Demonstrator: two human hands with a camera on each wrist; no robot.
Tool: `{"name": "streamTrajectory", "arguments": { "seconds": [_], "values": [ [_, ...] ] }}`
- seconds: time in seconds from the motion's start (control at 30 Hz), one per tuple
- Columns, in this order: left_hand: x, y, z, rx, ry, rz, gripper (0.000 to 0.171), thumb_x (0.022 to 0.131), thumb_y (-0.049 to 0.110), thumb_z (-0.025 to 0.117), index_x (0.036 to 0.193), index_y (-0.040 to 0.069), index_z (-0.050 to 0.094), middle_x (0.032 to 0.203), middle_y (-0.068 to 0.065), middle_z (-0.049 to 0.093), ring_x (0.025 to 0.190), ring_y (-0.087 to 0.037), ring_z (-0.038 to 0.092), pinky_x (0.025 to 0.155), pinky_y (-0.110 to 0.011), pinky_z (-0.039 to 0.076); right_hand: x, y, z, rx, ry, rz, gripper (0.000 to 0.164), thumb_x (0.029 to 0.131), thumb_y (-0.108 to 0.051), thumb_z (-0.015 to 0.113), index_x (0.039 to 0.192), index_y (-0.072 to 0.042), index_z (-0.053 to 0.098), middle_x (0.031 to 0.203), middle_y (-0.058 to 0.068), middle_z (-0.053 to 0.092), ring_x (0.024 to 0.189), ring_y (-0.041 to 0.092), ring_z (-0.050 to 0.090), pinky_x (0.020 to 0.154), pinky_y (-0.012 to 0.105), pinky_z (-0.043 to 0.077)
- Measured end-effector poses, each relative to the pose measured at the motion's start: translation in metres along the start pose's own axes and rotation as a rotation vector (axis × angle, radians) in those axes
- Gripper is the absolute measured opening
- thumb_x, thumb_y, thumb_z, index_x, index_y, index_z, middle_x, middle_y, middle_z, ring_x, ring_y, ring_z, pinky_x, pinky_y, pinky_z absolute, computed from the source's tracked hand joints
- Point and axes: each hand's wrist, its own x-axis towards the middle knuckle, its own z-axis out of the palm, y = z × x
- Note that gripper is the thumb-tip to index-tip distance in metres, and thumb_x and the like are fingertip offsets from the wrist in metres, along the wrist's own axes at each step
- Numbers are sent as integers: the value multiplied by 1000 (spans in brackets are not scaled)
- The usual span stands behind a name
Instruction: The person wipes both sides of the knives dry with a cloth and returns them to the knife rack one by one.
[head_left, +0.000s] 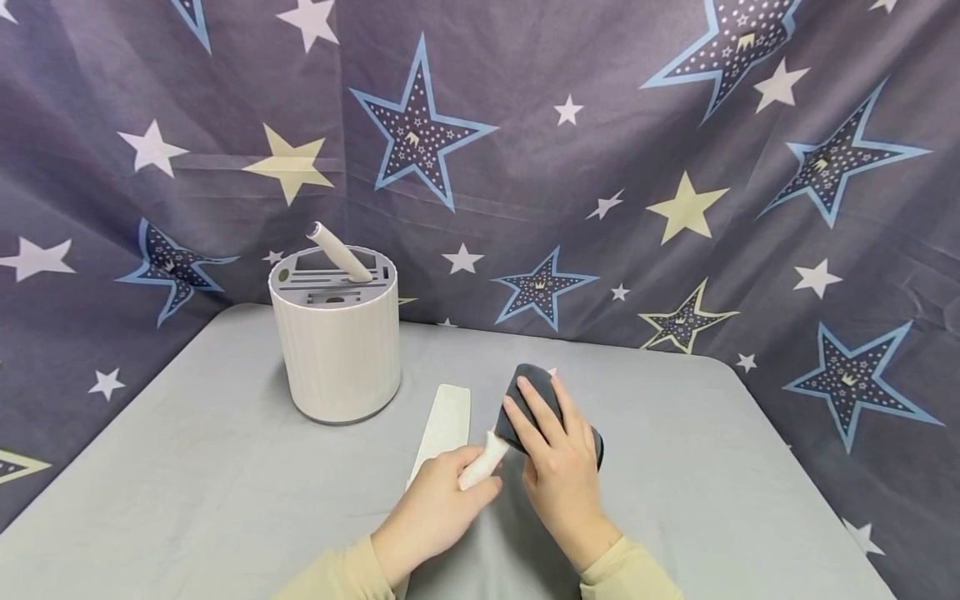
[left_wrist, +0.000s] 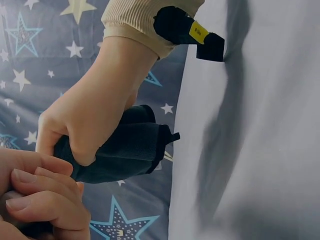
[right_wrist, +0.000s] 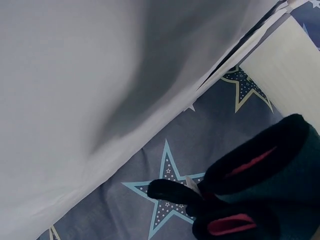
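My left hand (head_left: 438,504) grips the white handle (head_left: 483,461) of what looks like a knife. Its blade is hidden under a folded dark grey-green cloth (head_left: 534,392). Wrapped over that cloth is my right hand (head_left: 561,467), just right of the left one. In the left wrist view the right hand (left_wrist: 90,117) has thumb and fingers round the cloth (left_wrist: 132,150), while curled fingers of the left hand (left_wrist: 47,200) show at lower left. The right wrist view catches the cloth's folded dark edges (right_wrist: 255,160) with red inside.
A white ribbed round knife block (head_left: 337,358) stands at the back left, one white handle (head_left: 341,252) slanting out of its slotted grey top. A pale flat strip (head_left: 444,425) lies on the grey tabletop (head_left: 187,475) beside my left hand. Star-patterned fabric (head_left: 525,167) hangs behind.
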Motion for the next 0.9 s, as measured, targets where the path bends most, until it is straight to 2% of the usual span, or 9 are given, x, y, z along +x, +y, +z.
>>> {"name": "streamTrajectory", "arguments": {
  "seconds": [0.07,0.4,0.53,0.77,0.9],
  "values": [
    [0,0,0,1,0,0,13,90,18,64,97,8,69,61,6,47,52,-5,39,47,-22,34,0,-1,0,-2,-4,3,79,62,19,69,133,-16,63,144,5,56,137,42,43,90,58,46],
    [-1,2,1,-18,-4,-11,20,90,18,64,106,6,70,62,5,47,51,-6,38,47,-23,34,4,5,1,-15,58,-39,85,55,22,67,131,-16,64,139,6,60,131,41,50,84,56,48],
    [-1,3,0,-23,4,-10,20,90,18,65,105,7,70,61,6,46,50,-5,37,46,-23,33,5,9,2,-11,55,-30,85,56,22,66,131,-17,63,140,6,59,132,40,49,84,56,48],
    [-2,2,1,-2,2,13,7,89,17,65,90,10,66,58,7,40,48,-4,34,45,-22,31,5,23,4,-8,44,26,78,62,21,61,131,-16,65,142,6,58,134,42,47,88,62,48],
    [-4,2,2,29,-2,17,10,88,17,66,81,12,61,57,8,37,49,-4,34,46,-21,31,5,31,5,-17,46,76,77,63,22,61,131,-16,65,142,6,58,135,41,46,88,63,48]
  ]
}}
